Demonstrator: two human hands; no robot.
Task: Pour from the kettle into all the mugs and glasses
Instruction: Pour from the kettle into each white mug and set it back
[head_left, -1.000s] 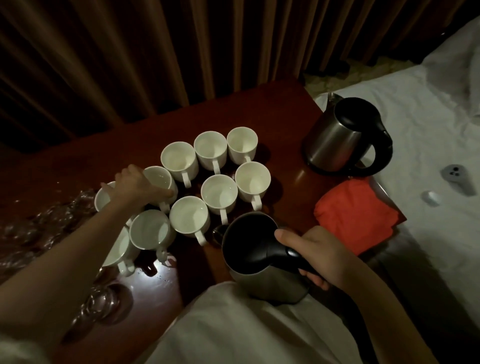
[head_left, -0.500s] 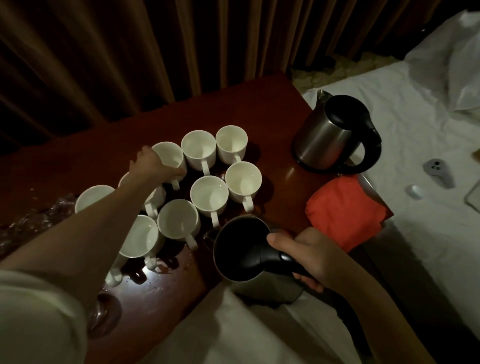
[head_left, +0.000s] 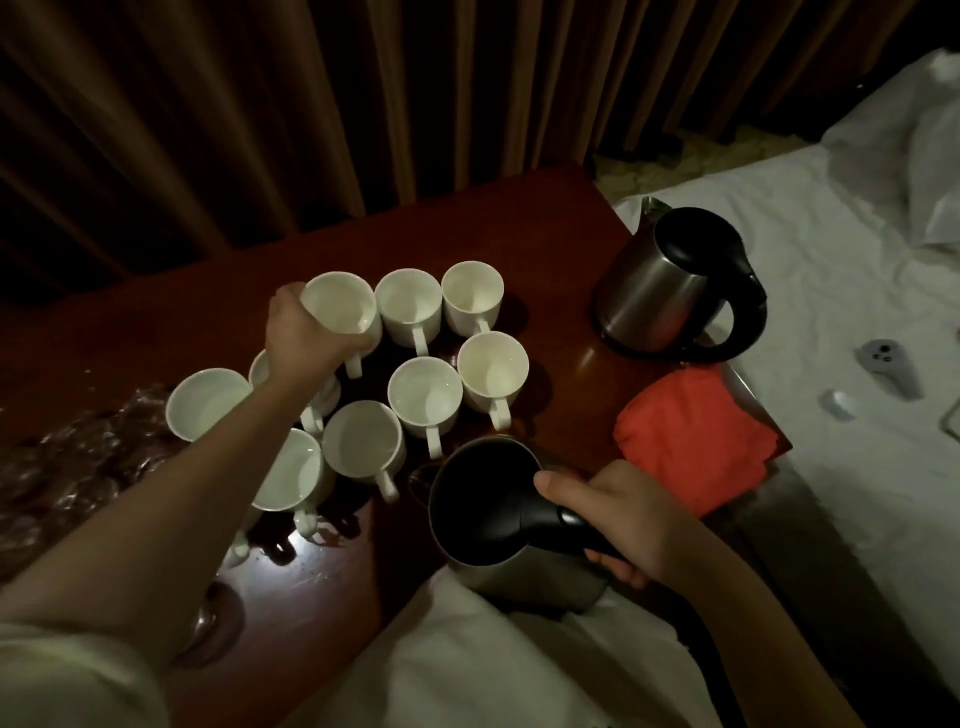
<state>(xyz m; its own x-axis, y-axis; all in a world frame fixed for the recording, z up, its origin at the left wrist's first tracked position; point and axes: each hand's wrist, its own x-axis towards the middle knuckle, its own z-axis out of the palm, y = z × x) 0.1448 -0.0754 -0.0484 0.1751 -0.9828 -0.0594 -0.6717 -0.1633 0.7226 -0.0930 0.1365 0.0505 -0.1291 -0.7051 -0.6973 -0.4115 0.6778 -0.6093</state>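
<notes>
The dark red wooden table (head_left: 545, 218) takes the middle of the view, with brown curtains (head_left: 311, 104) behind it and a bed with a white sheet (head_left: 831, 291) on the right side. On the far right corner of the table stands a steel kettle with a black lid (head_left: 670, 291), upright and well apart from both hands. A second kettle (head_left: 483, 519), the one for pouring, is near the front edge of the table, and the right hand (head_left: 623, 514) grips its black handle with the fingers curled around it; the kettle looks about upright, and its spout points toward the mugs. Just beside the right hand lies a folded red cloth (head_left: 691, 441) on the right edge of the table. A group of white mugs (head_left: 426, 397) stands close together in the middle of the table, most handles turned toward the person. The left hand (head_left: 306, 338) holds the far left mug (head_left: 340, 312) of the back row, with the fingers wrapped around its side. Crumpled clear plastic (head_left: 67, 467) lies on the left of the table. On the sheet I see a small grey remote (head_left: 888, 366) and near it a small white object (head_left: 839, 402), which I cannot identify.
</notes>
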